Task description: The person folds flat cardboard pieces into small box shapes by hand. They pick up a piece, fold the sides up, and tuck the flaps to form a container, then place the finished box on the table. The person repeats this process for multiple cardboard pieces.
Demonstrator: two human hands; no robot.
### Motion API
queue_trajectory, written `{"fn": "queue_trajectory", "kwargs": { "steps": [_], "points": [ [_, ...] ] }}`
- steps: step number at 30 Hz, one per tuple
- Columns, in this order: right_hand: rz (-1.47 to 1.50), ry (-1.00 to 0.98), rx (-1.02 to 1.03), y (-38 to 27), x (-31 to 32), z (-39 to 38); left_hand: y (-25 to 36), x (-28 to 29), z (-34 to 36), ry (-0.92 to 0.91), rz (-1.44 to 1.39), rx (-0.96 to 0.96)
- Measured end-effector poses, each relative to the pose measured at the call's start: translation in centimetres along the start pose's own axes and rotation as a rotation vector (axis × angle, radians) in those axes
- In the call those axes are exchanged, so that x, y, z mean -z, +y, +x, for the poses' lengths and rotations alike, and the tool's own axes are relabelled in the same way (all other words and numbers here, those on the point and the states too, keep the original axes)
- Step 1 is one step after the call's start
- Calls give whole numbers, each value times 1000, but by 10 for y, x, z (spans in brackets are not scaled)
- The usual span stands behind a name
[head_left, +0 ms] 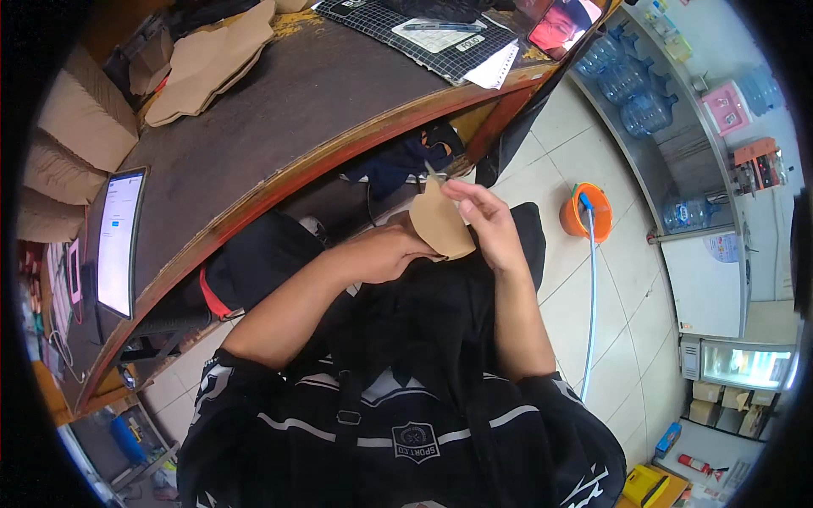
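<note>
Beside the desk (339, 93), a brown cardboard piece (440, 223), already round-edged, is pinched in the closed left hand (385, 254), while a slim tool (433, 173) is perhaps held by the half-curled right hand (491, 224); any trimming left cannot be judged.

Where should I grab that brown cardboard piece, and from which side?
I'd pinch the brown cardboard piece by its lower right corner, coming from below. It looks thin and flat, so finger and thumb should do. The left hand grips its lower left edge, and a thin pointed thing sticks up by its top, near the right hand, so stay clear there.
</note>
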State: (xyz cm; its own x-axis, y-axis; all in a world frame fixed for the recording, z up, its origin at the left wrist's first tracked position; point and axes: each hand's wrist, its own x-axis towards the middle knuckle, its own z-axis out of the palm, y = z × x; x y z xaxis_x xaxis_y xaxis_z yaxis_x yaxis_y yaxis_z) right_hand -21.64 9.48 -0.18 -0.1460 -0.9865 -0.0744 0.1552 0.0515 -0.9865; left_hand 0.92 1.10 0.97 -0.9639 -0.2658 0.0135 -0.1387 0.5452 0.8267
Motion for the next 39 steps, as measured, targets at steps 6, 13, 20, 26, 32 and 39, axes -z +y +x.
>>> {"fn": "queue_trajectory", "kwargs": {
  "steps": [6,13,20,26,32,39],
  "points": [
    [-168,145,32,9,-10,0,15,13,0,-88,303,-144],
    [60,-11,219,15,-8,1,18,17,-5,-67,291,-265],
    [200,-35,132,17,-14,-10,16,17,-4,-13,209,-330],
    [89,225,319,17,-16,-7,2,30,-6,-95,-189,-183],
    [-591,-20,737,-25,-31,-26,0,15,-5,119,-1293,317],
    [-770,117,655,-18,-31,-24,-5,-17,14,582,-1300,174]
  ]
}}
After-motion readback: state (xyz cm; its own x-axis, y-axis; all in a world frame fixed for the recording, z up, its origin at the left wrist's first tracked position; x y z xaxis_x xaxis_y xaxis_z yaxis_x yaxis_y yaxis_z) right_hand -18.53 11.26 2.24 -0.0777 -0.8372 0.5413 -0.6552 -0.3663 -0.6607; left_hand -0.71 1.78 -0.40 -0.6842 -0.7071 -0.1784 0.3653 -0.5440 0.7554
